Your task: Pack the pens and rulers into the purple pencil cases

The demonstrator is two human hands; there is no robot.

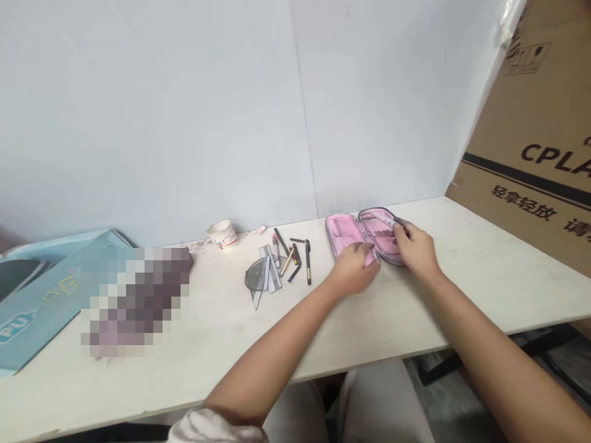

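Observation:
An open pink pencil case (355, 234) lies unfolded on the white table (462, 277), its two halves joined along a dark zip edge. My left hand (355, 269) grips the near rim of the left half. My right hand (415, 246) lies over the right half, its fingertips pinching a slim pale pen (386, 220) inside the case. Just left of my hands lie several loose pens and markers (295, 258), along with a clear grey set square (256, 280) and a ruler (270, 271).
A small paper cup (222, 234) and a pink eraser (259, 230) stand by the white wall (184, 123). A blue printed folder (37, 314) and a pixelated patch (136, 298) occupy the table's left. A large cardboard box (530, 141) leans at the right.

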